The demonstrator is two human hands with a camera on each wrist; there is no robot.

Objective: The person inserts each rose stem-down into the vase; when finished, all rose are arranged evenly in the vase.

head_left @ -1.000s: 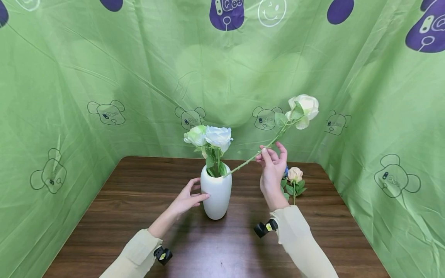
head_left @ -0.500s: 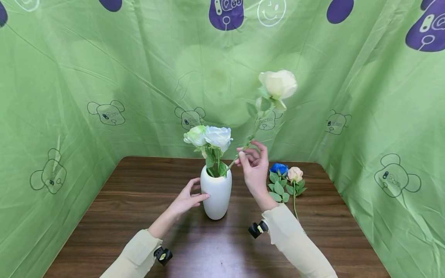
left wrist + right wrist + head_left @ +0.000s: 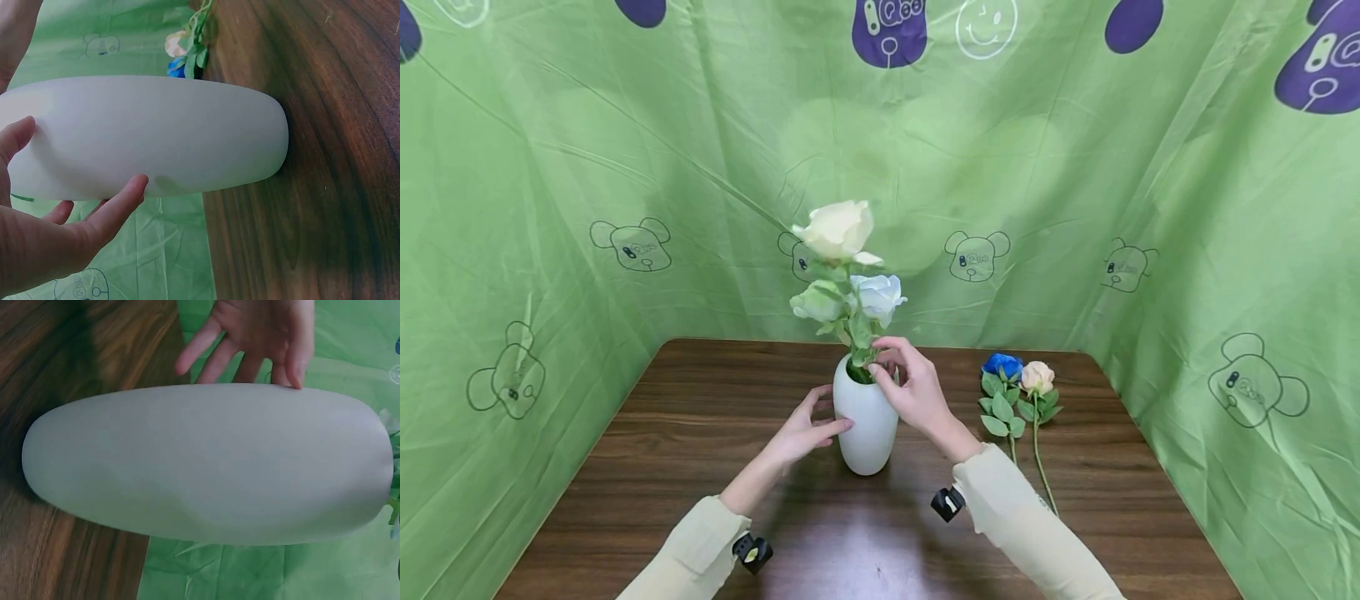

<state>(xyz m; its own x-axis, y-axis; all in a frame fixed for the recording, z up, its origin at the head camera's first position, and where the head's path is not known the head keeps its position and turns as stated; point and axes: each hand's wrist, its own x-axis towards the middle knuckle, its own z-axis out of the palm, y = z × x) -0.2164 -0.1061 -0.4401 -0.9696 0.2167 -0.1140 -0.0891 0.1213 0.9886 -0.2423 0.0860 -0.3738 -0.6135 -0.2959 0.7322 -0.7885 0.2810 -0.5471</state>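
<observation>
A white vase (image 3: 867, 425) stands upright on the table, holding a pale green rose (image 3: 818, 302) and a pale blue rose (image 3: 880, 296). My left hand (image 3: 805, 432) steadies the vase from its left side, with the thumb on the near face and the fingers at the side and behind, as the left wrist view shows. At the mouth, my right hand (image 3: 913, 390) pinches the stem of a cream rose (image 3: 837, 229), whose bloom rises above the other two. Its lower stem is hidden by the hand and the vase. The vase (image 3: 206, 465) fills much of the right wrist view.
To the right, a blue rose (image 3: 1002, 367) and a peach rose (image 3: 1037, 377) lie side by side on the dark wooden table (image 3: 700, 408). Green printed cloth (image 3: 715, 167) hangs behind the table and along both sides.
My right hand has moved left to the vase's mouth, bringing the cream rose from a slant to upright over the vase. The blue rose has come into view. The left hand has stayed put.
</observation>
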